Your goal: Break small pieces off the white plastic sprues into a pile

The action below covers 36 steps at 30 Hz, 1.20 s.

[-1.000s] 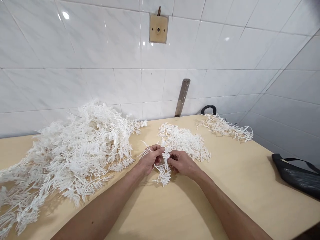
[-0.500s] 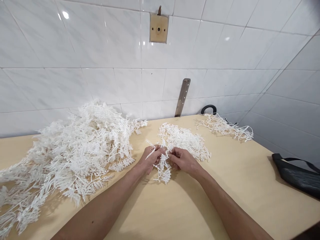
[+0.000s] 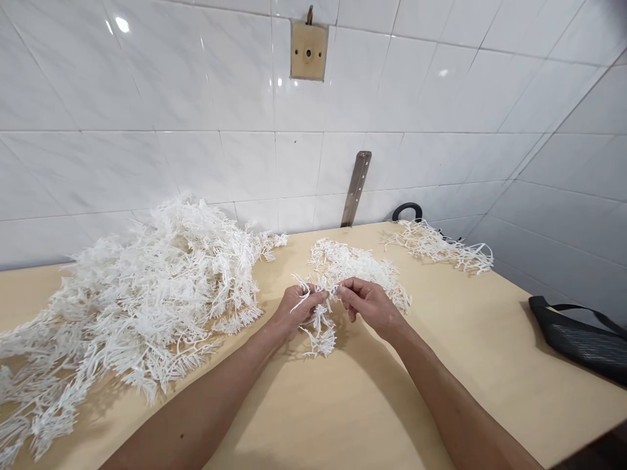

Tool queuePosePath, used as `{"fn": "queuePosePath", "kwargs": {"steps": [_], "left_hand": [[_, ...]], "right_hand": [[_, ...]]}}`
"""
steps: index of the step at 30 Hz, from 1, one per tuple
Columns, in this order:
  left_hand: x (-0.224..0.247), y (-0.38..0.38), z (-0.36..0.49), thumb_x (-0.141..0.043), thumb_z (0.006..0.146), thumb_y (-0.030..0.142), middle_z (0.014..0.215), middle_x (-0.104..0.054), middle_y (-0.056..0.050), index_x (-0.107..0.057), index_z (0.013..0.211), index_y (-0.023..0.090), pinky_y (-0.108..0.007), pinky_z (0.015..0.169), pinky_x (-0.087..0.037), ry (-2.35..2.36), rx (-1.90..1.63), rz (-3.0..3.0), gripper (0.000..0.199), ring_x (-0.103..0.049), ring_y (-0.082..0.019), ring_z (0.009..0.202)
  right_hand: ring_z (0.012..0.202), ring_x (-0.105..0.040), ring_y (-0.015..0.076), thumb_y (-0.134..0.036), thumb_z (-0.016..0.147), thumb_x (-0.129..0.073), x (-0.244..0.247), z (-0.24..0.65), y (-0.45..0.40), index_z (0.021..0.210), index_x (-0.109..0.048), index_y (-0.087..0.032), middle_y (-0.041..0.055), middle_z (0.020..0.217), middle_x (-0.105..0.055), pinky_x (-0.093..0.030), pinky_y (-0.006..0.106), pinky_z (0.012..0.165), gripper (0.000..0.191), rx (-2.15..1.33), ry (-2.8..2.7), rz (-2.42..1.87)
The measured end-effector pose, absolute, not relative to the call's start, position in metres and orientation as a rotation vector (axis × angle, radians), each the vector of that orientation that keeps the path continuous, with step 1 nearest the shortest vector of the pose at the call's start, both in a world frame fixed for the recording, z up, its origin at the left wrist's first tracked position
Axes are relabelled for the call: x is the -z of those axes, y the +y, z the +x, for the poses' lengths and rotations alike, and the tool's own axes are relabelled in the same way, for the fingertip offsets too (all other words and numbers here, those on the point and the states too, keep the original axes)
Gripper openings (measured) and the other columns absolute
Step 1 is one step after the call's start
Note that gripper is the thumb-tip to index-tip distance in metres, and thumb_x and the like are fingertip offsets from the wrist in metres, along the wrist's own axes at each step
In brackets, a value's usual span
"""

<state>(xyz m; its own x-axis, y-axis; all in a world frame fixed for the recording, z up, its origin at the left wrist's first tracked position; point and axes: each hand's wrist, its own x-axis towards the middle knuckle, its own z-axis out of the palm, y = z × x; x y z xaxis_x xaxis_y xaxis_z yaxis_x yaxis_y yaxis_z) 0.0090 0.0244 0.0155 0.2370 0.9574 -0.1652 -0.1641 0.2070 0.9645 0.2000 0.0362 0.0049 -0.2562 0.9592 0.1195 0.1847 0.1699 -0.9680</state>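
White sprig (image 3: 322, 339) hanging below left fingers (image 3: 313, 299), pinched by them, right fingers (image 3: 351, 297) nipping its upper strands

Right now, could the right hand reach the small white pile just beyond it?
Likely yes: the pile lies just beyond the right hand, nothing visible between, though it seems to pinch a white sprig.

Two bare forearms slant inward: the left forearm (image 3: 215, 398), marked by a small dark spot (image 3: 182, 436), and the right forearm (image 3: 450, 405). The bare left hand (image 3: 298, 307) is closed in a pinching grip, thumb pointing rightward; the bare right hand (image 3: 372, 307) pinches nearby, thumb against forefinger, its lower fingers curled.
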Motion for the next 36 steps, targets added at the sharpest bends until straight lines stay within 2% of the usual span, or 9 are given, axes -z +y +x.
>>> {"fn": "queuePosePath", "kwargs": {"steps": [6, 12, 18, 24, 27, 32, 36], "left_hand": [[-0.008, 0.029, 0.009, -0.080, 0.063, 0.042, 0.049, -0.038, 0.008, -0.052, 0.064, 0.017, -0.022, 0.042, -0.013, 0.980, -0.986, 0.998, 0.038, -0.026, -0.003, 0.040], [-0.009, 0.027, 0.010, -0.083, 0.059, 0.047, 0.052, -0.042, 0.007, -0.051, 0.064, 0.017, -0.021, 0.041, -0.018, 0.987, -1.012, 0.929, 0.045, -0.031, -0.004, 0.040], [-0.011, 0.024, 0.010, -0.084, 0.057, 0.054, 0.050, -0.043, 0.006, -0.057, 0.067, 0.015, -0.021, 0.040, -0.020, 0.986, -0.996, 1.026, 0.048, -0.032, -0.004, 0.040], [-0.018, 0.020, 0.012, -0.086, 0.053, 0.054, 0.049, -0.046, 0.005, -0.056, 0.064, 0.015, -0.021, 0.040, -0.028, 1.035, -1.029, 1.004, 0.050, -0.038, -0.006, 0.040], [-0.017, 0.022, 0.011, -0.086, 0.053, 0.054, 0.048, -0.045, 0.005, -0.056, 0.064, 0.015, -0.020, 0.039, -0.026, 1.039, -0.998, 1.008, 0.050, -0.037, -0.006, 0.039], [-0.013, 0.024, 0.012, -0.087, 0.052, 0.051, 0.047, -0.045, 0.005, -0.056, 0.062, 0.015, -0.020, 0.040, -0.027, 1.050, -1.001, 1.002, 0.049, -0.038, -0.006, 0.038], [-0.011, 0.025, 0.016, -0.089, 0.050, 0.045, 0.045, -0.045, 0.006, -0.054, 0.058, 0.016, -0.021, 0.040, -0.030, 1.085, -1.028, 0.950, 0.046, -0.037, -0.006, 0.037]], "right_hand": [[0.048, -0.050, 0.0097, -0.056, 0.083, -0.064, -0.001, 0.202, 0.039, 0.081, -0.062, -0.019, -0.0029, 0.064, -0.055, -0.045, 0.025, 0.049, 0.037, -1.136, -1.602, -1.145], [0.047, -0.050, 0.0101, -0.057, 0.081, -0.065, -0.002, 0.202, 0.039, 0.080, -0.062, -0.019, -0.0023, 0.062, -0.054, -0.045, 0.025, 0.048, 0.038, -1.136, -1.626, -1.167], [0.049, -0.051, 0.0098, -0.056, 0.083, -0.063, -0.006, 0.204, 0.037, 0.080, -0.063, -0.018, -0.0018, 0.065, -0.055, -0.047, 0.025, 0.051, 0.038, -1.185, -1.676, -1.125], [0.050, -0.053, 0.0103, -0.055, 0.086, -0.061, -0.007, 0.205, 0.038, 0.080, -0.064, -0.018, -0.0016, 0.067, -0.056, -0.047, 0.025, 0.051, 0.037, -1.189, -1.697, -1.131], [0.049, -0.054, 0.0105, -0.053, 0.086, -0.061, -0.007, 0.205, 0.038, 0.080, -0.065, -0.018, -0.0023, 0.065, -0.056, -0.046, 0.025, 0.051, 0.035, -1.164, -1.704, -1.148], [0.048, -0.055, 0.0113, -0.047, 0.086, -0.059, -0.005, 0.202, 0.037, 0.082, -0.068, -0.020, -0.0002, 0.069, -0.062, -0.046, 0.025, 0.051, 0.029, -0.997, -1.746, -1.232], [0.058, -0.059, 0.0146, -0.035, 0.084, -0.059, -0.007, 0.198, 0.035, 0.082, -0.070, -0.022, 0.0022, 0.076, -0.069, -0.047, 0.026, 0.054, 0.018, -0.733, -1.809, -1.273]]}}
